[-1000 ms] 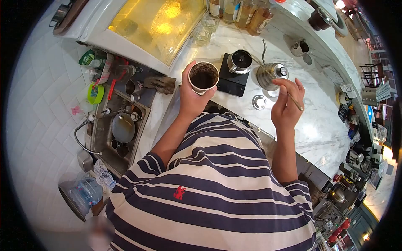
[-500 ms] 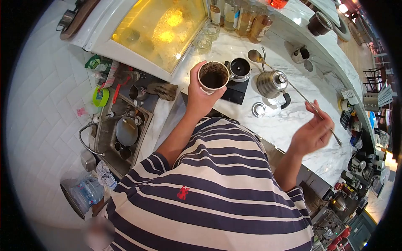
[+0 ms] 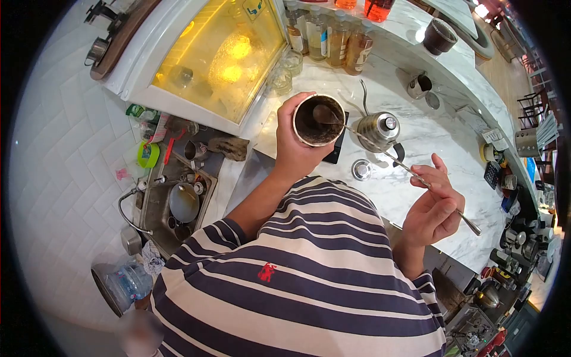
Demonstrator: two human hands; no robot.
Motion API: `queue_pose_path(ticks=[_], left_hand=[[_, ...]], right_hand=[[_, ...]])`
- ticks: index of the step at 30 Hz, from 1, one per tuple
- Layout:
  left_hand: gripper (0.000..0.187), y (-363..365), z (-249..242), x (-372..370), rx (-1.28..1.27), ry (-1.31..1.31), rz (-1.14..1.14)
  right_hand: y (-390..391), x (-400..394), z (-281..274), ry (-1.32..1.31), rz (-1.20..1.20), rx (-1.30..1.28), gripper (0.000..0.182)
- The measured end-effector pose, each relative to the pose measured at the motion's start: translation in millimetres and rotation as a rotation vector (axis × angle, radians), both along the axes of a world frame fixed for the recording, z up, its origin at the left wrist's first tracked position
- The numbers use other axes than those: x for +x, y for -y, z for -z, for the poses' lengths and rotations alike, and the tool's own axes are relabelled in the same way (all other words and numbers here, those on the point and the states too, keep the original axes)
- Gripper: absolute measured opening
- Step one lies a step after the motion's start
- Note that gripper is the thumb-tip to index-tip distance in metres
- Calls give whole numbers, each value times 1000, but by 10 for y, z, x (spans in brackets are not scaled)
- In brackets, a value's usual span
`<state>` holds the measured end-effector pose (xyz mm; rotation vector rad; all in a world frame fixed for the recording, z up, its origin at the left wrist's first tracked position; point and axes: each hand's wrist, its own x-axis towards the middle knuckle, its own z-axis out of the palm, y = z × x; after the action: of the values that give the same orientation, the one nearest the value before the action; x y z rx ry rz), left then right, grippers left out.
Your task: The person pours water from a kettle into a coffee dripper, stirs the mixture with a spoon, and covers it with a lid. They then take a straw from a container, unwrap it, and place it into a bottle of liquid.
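Observation:
My left hand (image 3: 290, 146) is wrapped around a pale cup (image 3: 304, 126), tipped so its mouth faces me. Dark brown residue coats the inner wall of the cup. Between the fingers of my right hand (image 3: 435, 205) is a long bar spoon (image 3: 397, 160) with a twisted handle. Its bowl sits inside the mouth of the cup. Under the cup, a black scale (image 3: 336, 149) shows only in part. Just right of it stands a steel gooseneck kettle (image 3: 372, 130), and a small metal lid (image 3: 361, 169) lies on the counter below.
A lit yellow display case (image 3: 223, 65) stands at upper left, with several bottles (image 3: 338, 38) and glasses (image 3: 281, 80) beside it. The sink (image 3: 159, 208) holds dishes at left. A metal pitcher (image 3: 419, 86) rests on the marble counter (image 3: 458, 149) near the raised ledge.
The bar spoon has swung left and down, and its bowl has entered the cup. My left hand and the cup have shifted slightly right, covering the black-topped vessel on the scale.

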<state>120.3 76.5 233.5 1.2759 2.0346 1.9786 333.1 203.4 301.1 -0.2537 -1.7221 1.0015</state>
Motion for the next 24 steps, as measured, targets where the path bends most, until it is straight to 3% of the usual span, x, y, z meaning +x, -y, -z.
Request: queue_pose_path(ticks=[3, 24], left_hand=[[94, -87, 5, 42, 110, 45, 48], [102, -87, 59, 101, 160, -103, 130]], right_hand=[[-17, -1, -41, 35, -22, 31, 38], [-59, 108, -275, 242, -209, 186, 45]])
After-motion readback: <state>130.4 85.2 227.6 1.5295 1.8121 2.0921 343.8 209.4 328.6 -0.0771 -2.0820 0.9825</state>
